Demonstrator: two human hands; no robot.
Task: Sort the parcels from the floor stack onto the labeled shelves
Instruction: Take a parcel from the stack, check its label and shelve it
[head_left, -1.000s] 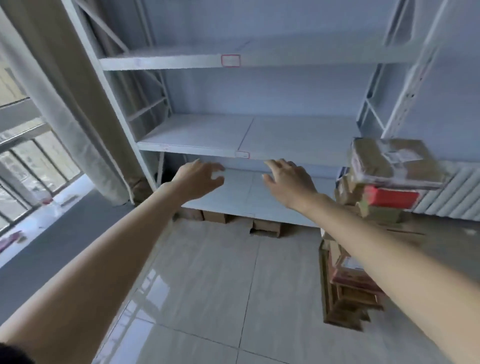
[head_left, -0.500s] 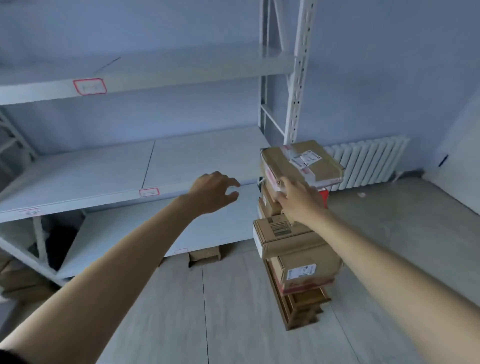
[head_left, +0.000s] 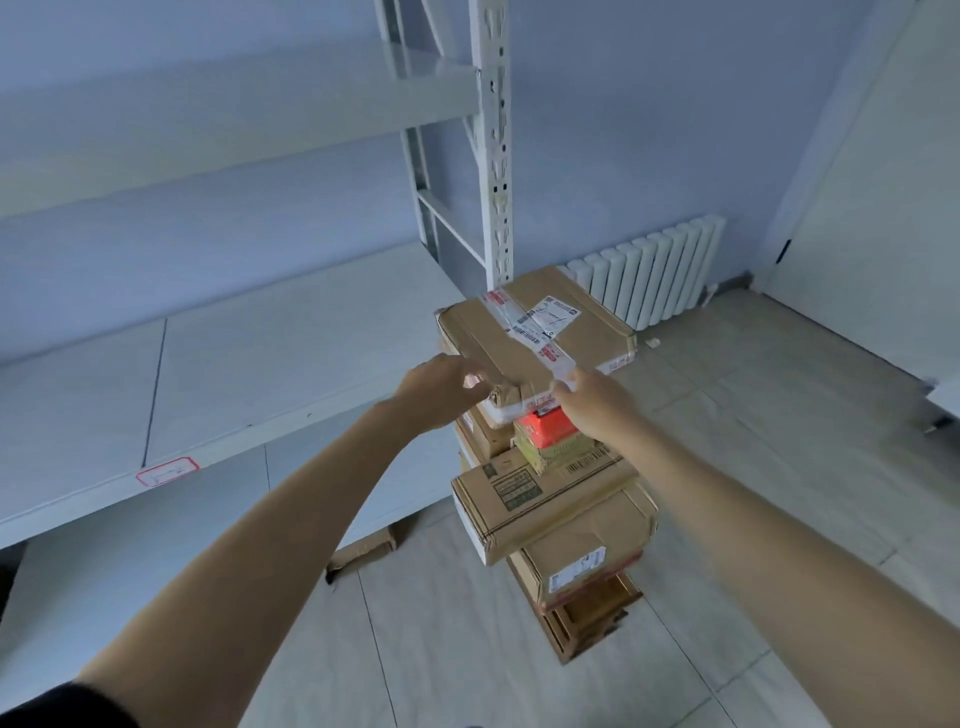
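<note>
As top parcel sits atop floor stack, both hands grasping near edge: left hand at L corner, right hand at R; long axis running L–R; shelf off to L.

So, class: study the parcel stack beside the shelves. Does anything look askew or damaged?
Yes. The floor stack is uneven: boxes sit turned at different angles and overhang one another. The top parcel, gripped by both hands, juts beyond those beneath, and its near corner looks crumpled.
</note>
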